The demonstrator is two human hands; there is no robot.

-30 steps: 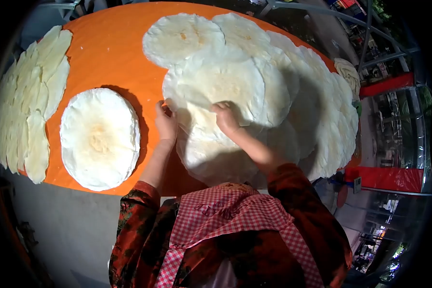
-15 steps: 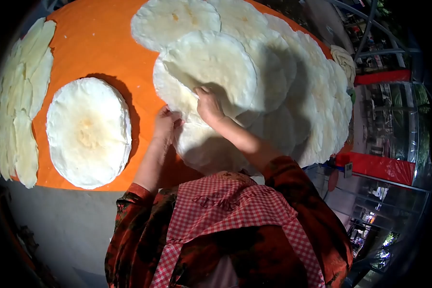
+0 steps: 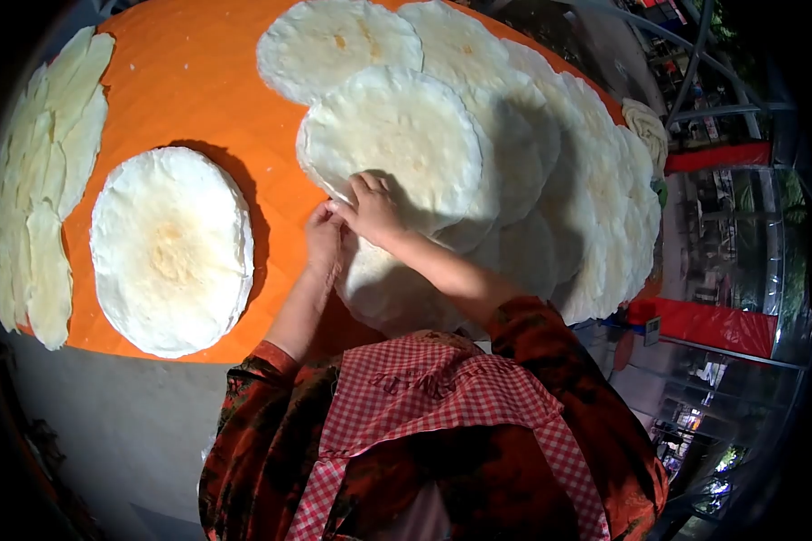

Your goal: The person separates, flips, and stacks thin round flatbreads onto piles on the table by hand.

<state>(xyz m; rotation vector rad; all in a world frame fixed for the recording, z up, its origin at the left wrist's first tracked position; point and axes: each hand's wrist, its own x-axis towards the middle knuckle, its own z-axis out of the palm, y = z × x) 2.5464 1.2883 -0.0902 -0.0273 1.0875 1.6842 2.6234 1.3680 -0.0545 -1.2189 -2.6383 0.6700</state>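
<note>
A round, thin white flatbread [image 3: 401,135] lies on top of others at the centre of the orange table [image 3: 189,99]. My left hand [image 3: 325,233] is closed at its lower left edge, fingertips pinched; whether the edge is between them is too small to tell. My right hand [image 3: 370,209] rests at the lower left part of this bread, its thumb touching my left fingertips and its other fingers apart on the surface. Below, a shaded flatbread [image 3: 388,288] lies under my right forearm. To the left sits a thick round stack of white flatbreads [image 3: 167,257].
Overlapping flatbreads [image 3: 604,198] cover the right side of the table. Folded yellowish sheets [image 3: 50,171] lie in a row at the far left. A crumpled cloth [image 3: 645,131] is at the right edge, near metal poles and red panels [image 3: 717,158].
The top flatbread's left part, raised and folded before, now lies flat. My right hand has come down and left to meet my left hand, and its fingers have spread.
</note>
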